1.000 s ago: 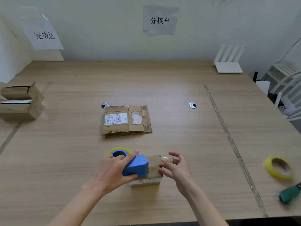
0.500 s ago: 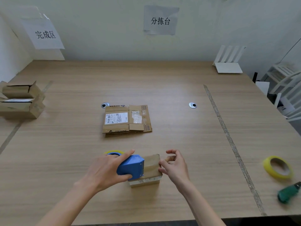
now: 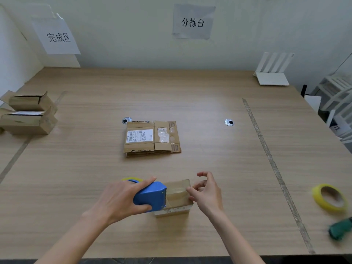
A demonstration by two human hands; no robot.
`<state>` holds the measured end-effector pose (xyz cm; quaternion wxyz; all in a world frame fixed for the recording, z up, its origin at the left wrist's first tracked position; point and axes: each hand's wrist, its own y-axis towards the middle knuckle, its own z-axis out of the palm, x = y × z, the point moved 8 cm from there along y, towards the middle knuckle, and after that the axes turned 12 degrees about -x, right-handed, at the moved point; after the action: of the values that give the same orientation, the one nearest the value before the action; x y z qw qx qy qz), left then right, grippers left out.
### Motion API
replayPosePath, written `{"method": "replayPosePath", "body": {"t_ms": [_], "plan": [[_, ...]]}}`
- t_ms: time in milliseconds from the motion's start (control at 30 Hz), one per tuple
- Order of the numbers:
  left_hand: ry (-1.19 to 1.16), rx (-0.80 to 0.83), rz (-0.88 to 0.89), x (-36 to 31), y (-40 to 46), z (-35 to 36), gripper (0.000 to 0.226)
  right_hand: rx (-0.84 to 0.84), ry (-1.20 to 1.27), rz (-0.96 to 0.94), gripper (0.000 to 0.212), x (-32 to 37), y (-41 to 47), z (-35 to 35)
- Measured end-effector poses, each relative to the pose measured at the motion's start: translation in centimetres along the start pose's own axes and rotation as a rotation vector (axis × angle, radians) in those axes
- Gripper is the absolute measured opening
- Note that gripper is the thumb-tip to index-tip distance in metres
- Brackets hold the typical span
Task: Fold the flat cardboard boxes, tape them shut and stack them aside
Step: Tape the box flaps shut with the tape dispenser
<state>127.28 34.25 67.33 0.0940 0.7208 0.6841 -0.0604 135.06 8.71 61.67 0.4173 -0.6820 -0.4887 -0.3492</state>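
At the table's far left edge sat the folded boxes [image 3: 28, 113], stacked and brown. Mid-table lay the flat cardboard [image 3: 151, 138], labelled. Near the front edge, the left hand [image 3: 122, 200] gripped a blue tape dispenser [image 3: 150, 196], fingers curled round its body, its toothed end against the small box [image 3: 177, 199], whose top carried a glossy strip of tape. The right hand [image 3: 206, 193] pinched at that box's right edge, fingers bent together.
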Motion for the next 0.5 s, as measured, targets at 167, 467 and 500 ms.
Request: {"method": "replayPosePath", "body": {"t_ms": [167,467,500], "plan": [[0.0,0.079,-0.012,-0.1,0.2,0.3,0.084,-0.018,-0.092,0.006,0.047,0.2,-0.1,0.0],[0.071,0.109,-0.035,-0.2,0.3,-0.6,0.085,-0.049,-0.301,-0.154,0.045,2.2,-1.4,0.5],[0.09,0.109,-0.026,-0.2,0.1,-0.7,0.084,-0.056,-0.313,-0.16,0.045,2.3,-1.4,0.3]]}}
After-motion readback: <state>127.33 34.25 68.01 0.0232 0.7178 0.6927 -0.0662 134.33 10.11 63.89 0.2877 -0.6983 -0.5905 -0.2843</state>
